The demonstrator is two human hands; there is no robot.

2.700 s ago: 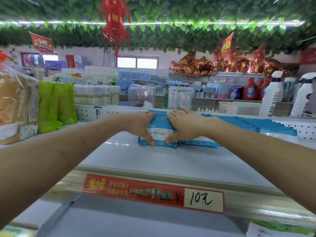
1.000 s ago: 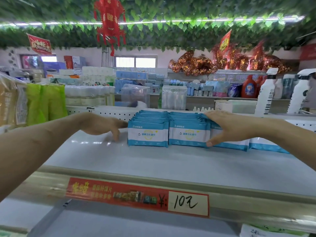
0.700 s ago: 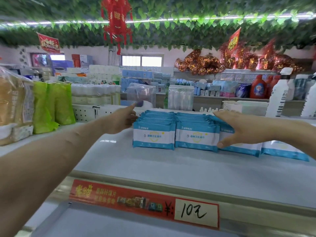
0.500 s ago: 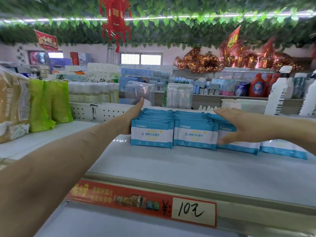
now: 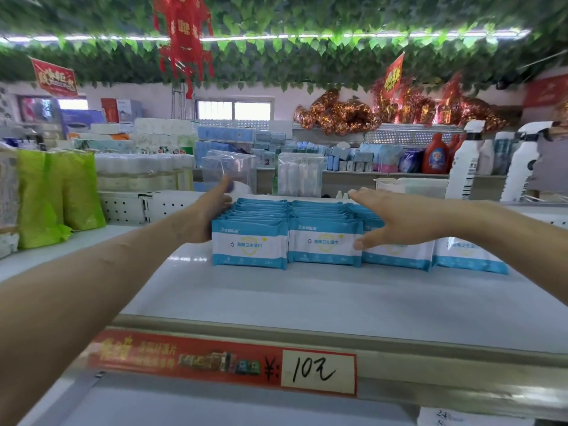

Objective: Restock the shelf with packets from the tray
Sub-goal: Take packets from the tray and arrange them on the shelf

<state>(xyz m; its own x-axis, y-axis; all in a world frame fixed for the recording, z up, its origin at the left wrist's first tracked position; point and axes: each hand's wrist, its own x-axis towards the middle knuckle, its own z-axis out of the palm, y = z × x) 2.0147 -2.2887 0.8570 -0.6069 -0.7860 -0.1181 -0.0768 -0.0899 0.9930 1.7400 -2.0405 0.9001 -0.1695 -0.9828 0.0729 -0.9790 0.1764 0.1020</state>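
Observation:
Blue and white wipe packets stand upright in rows on the white shelf (image 5: pixel 276 302). The left row (image 5: pixel 249 244) and the second row (image 5: pixel 324 245) sit side by side, with more packets (image 5: pixel 399 253) to their right. My left hand (image 5: pixel 204 215) lies flat, fingers straight, against the left side of the left row. My right hand (image 5: pixel 396 216) reaches over the rows from the right, fingers straight, thumb touching the front of the second row. No tray is in view.
Green bags (image 5: pixel 58 192) stand at the shelf's left end. White spray bottles (image 5: pixel 465 167) rise at the right. A perforated white back rail (image 5: pixel 138 206) runs behind the rows. A red price strip (image 5: pixel 221 361) marks the shelf's front edge.
My left hand rose from the shelf surface to press the left side of the rows. My right hand stayed at the right side and lifted slightly over the packets.

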